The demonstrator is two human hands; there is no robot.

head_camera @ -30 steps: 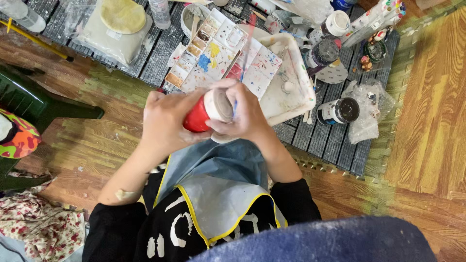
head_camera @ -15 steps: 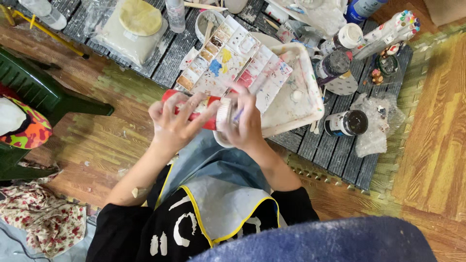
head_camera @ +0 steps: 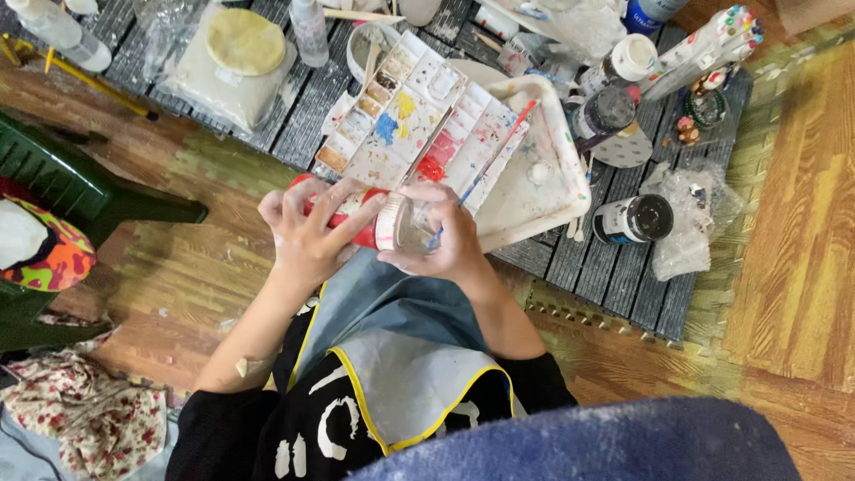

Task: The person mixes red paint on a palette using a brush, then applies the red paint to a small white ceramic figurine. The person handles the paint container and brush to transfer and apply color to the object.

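My left hand (head_camera: 307,233) wraps its spread fingers around a red-painted jar (head_camera: 361,218) that lies sideways above my lap. The jar's pale, clear end (head_camera: 401,224) faces my right hand (head_camera: 452,242), which steadies that end. The right hand also grips a thin paintbrush (head_camera: 499,150); its red handle slants up and to the right over the paint palette (head_camera: 405,125). The brush tip is hidden behind my fingers and the jar. Both hands hover just in front of the low slatted table (head_camera: 294,116).
A white tray (head_camera: 557,183) lies beside the palette, with dark paint jars (head_camera: 634,218) to its right and a marker set (head_camera: 717,40) at the far right. A clay block with a yellow disc (head_camera: 242,49) sits at the back left. A green chair (head_camera: 76,183) stands left.
The jar has turned sideways and my left fingers have spread over its red side. My right hand has shifted onto its pale end. The view has tilted, showing more of the table.
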